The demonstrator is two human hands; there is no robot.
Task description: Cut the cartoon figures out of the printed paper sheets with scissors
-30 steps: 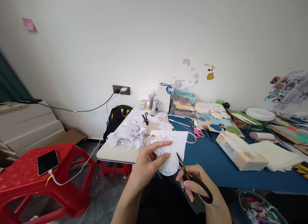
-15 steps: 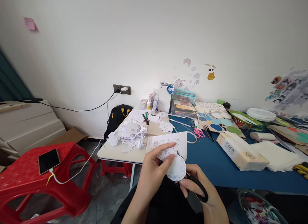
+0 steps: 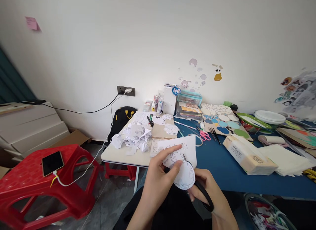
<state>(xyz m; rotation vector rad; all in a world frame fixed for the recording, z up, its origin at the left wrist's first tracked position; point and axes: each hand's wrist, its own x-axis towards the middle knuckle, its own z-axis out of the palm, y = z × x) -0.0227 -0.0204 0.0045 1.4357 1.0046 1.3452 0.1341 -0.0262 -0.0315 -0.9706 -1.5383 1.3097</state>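
My left hand (image 3: 158, 172) pinches a white sheet of printed line drawings (image 3: 181, 157) between thumb and fingers, holding it up over my lap. My right hand (image 3: 212, 197) grips black-handled scissors (image 3: 197, 187), whose blades reach up into the sheet beside a rounded, partly cut shape. Both hands hover in front of the near edge of the blue table (image 3: 222, 167).
A pile of white paper scraps (image 3: 133, 137) lies on the small white table (image 3: 118, 154). A tissue pack (image 3: 248, 154), pink scissors (image 3: 204, 135), coloured cutouts and bowls crowd the blue table. A phone (image 3: 52, 163) charges on a red stool (image 3: 32, 187) at left.
The scissors have moved up under the sheet and into it, and the rounded part has swung over the blades. Both hands shifted slightly right.
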